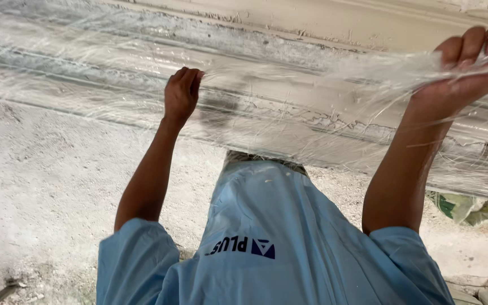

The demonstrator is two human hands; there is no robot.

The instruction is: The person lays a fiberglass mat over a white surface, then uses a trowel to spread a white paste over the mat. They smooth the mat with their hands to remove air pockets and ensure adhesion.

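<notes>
Both hands — left hand [181,93], right hand [465,68] — clamped on stretched clear plastic film [289,101], veiling pale moulded ledge [334,25] — dusty floor [46,186] below.

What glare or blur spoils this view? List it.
Head view: daylight is soft and even; the stretched plastic film shows white streaky glare and veils the moulding behind; the right hand looks hazy through the film; the left hand is sharp, with a dark shadow beside it.

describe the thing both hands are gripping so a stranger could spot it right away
Start at the long pale moulded strip running across the top. Stretched in front of it is a clear plastic film, pinched by the left hand and right hand. Unlike the solid strip, it is see-through, wrinkled and shiny.
</notes>
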